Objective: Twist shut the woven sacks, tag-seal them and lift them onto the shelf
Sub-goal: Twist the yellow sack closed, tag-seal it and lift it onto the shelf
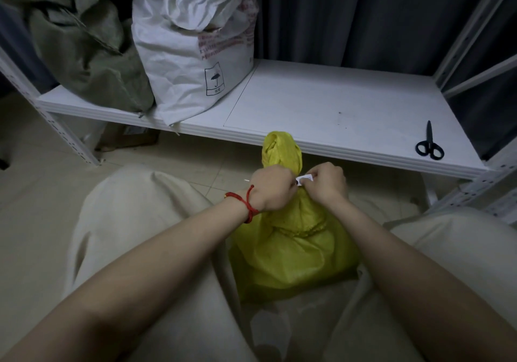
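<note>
A yellow woven sack [293,252] stands on the floor between my knees, its neck twisted into a tuft that rises in front of the shelf edge. My left hand [270,187], with a red cord at the wrist, grips the twisted neck. My right hand [326,182] pinches a small white tag [305,178] against the neck, between the two hands. On the white shelf [321,101] at the left stand a white woven sack [193,40] and a green woven sack [86,42].
Black scissors [429,146] lie at the shelf's right front corner. White perforated uprights frame the shelf on both sides, with a dark curtain behind. A cardboard box [126,138] sits under the shelf at the left. The floor is pale tile.
</note>
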